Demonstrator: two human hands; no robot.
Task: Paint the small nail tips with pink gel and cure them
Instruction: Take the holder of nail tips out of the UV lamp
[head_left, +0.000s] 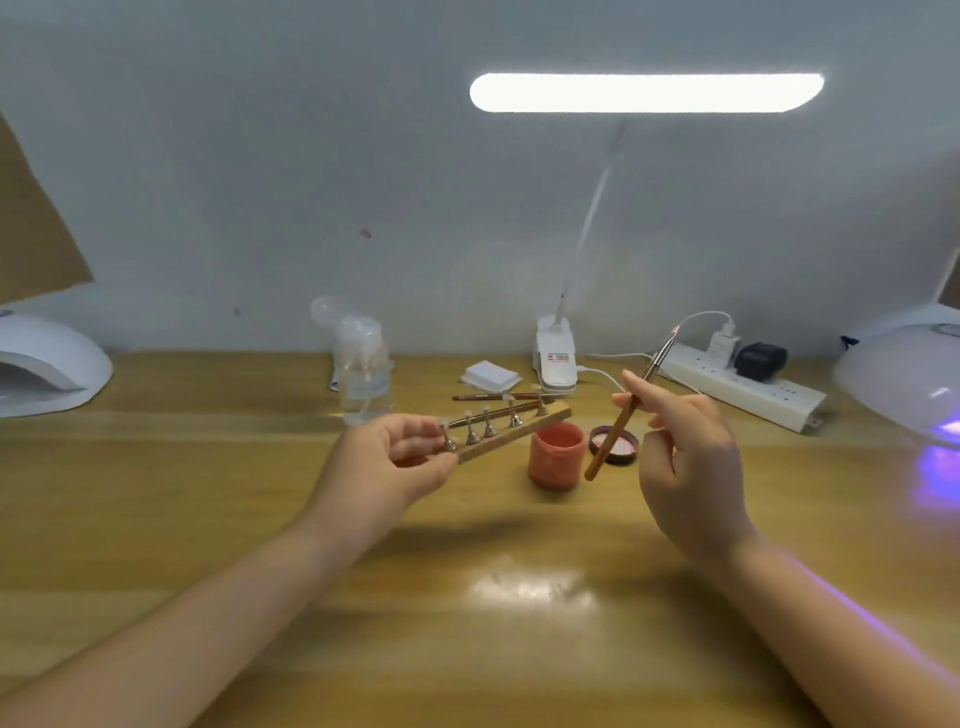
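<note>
Left hand (410, 457) pinches the end of a light wooden holder (511, 434) carrying small nail tips; right hand (680, 441) fingers clamp a slim brush (623, 410). Tips probably dislodge easily; grip the bar.

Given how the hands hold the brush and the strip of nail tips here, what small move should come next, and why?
Probably bring the brush tip down to a nail tip on the wooden strip. The right hand holds the brush raised, bristles pointing up and away, while the left hand holds the strip lifted beside the open pink gel jar.
</note>
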